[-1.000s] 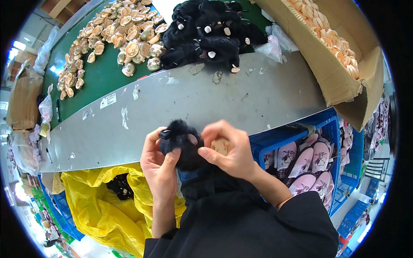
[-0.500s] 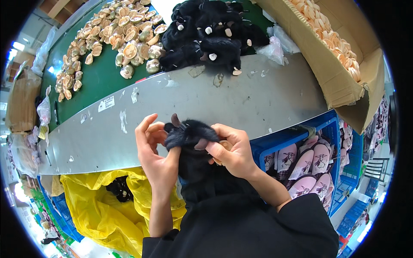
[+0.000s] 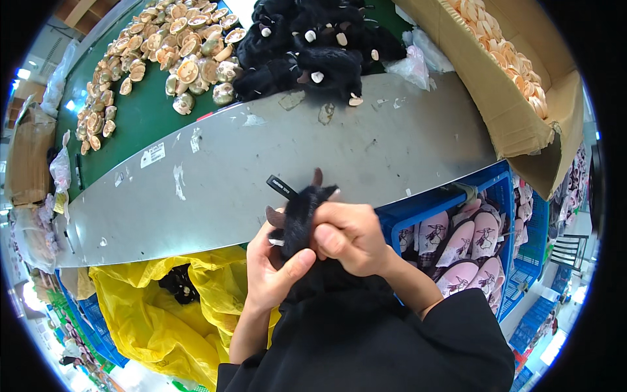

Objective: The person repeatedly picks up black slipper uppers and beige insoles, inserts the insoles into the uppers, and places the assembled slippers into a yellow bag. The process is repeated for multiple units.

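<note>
A small black plush animal piece [image 3: 300, 219] with brown ears and a black tag is held over the steel table edge in front of me. My left hand [image 3: 271, 264] is closed round its left side, the thumb against the fur. My right hand [image 3: 353, 238] is curled against its right side, fingers bent in. Whether my right fingers also hold a small pale part is hidden. Across the table lies a pile of similar black plush pieces [image 3: 333, 65], several with pale bits sticking out.
Beige-and-gold half shells [image 3: 189, 72] are heaped on the green surface [image 3: 147, 108] at the far left. A cardboard box [image 3: 503, 104] of pale shaped pieces stands at far right. Pink slippers [image 3: 460, 248] fill a blue crate [image 3: 392, 225] at right. An open yellow bag [image 3: 130, 307] sits lower left.
The plush piece has turned, so its ears and tag now point up and left. My left hand has moved right and down; my right hand has curled in against the fur.
</note>
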`<action>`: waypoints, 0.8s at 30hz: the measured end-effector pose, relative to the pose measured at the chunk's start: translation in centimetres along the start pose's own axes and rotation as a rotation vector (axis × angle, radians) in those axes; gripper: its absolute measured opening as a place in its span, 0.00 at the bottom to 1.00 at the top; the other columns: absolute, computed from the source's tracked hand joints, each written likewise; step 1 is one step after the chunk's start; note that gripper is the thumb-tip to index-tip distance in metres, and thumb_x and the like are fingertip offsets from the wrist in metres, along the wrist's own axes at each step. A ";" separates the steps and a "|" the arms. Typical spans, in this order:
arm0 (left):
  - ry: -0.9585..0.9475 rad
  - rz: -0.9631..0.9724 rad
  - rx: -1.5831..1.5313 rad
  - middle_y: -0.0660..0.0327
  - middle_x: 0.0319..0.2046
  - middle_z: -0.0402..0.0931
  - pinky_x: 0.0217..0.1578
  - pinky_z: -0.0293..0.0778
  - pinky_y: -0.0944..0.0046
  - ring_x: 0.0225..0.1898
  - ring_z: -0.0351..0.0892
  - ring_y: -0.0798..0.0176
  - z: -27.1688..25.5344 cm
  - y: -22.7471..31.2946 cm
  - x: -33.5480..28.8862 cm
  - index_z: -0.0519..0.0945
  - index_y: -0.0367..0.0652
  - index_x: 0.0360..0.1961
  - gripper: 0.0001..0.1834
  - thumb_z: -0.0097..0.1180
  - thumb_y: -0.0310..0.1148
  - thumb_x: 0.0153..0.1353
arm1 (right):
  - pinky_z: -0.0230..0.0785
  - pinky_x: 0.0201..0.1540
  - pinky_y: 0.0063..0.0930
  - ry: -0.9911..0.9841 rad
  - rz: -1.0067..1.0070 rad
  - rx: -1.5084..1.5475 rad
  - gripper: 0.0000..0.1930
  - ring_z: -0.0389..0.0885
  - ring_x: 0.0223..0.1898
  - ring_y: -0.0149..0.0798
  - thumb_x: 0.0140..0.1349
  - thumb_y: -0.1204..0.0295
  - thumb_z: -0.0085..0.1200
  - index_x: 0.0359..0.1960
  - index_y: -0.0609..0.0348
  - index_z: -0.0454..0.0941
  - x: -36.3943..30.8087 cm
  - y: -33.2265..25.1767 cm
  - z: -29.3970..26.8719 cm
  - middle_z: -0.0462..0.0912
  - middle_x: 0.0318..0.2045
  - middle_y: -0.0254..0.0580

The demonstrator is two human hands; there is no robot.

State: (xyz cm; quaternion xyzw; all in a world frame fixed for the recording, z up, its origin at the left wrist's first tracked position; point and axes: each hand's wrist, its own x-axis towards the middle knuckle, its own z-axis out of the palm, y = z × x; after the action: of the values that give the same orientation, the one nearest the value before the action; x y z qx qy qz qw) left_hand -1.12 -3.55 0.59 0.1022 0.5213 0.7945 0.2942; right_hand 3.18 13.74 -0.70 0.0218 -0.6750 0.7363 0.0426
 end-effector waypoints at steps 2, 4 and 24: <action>0.164 -0.069 0.058 0.61 0.44 0.80 0.46 0.76 0.68 0.42 0.79 0.70 -0.1 -0.4 -0.2 0.76 0.33 0.55 0.22 0.68 0.26 0.61 | 0.71 0.30 0.24 0.117 0.075 0.111 0.07 0.77 0.25 0.26 0.69 0.73 0.54 0.41 0.65 0.80 0.1 -0.9 -0.2 0.80 0.29 0.37; 0.276 -0.044 0.015 0.57 0.46 0.83 0.47 0.78 0.67 0.45 0.82 0.66 0.4 -1.3 0.1 0.79 0.32 0.51 0.17 0.67 0.26 0.63 | 0.67 0.29 0.19 0.236 -0.005 -0.033 0.13 0.75 0.25 0.24 0.70 0.68 0.55 0.47 0.67 0.77 0.4 0.3 -0.5 0.77 0.31 0.36; 0.230 -0.127 -0.404 0.55 0.62 0.71 0.64 0.72 0.55 0.61 0.75 0.55 1.7 -1.4 -0.9 0.62 0.34 0.70 0.50 0.76 0.37 0.49 | 0.64 0.26 0.30 0.190 -0.071 -0.174 0.10 0.71 0.21 0.39 0.67 0.74 0.59 0.29 0.66 0.77 1.0 0.0 0.4 0.74 0.23 0.44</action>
State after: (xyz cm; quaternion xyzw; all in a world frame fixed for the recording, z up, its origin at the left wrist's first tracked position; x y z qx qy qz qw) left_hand 0.92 -2.39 0.25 -0.0829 0.3870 0.8690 0.2968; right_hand 2.22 13.42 -0.56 -0.0277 -0.7282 0.6715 0.1340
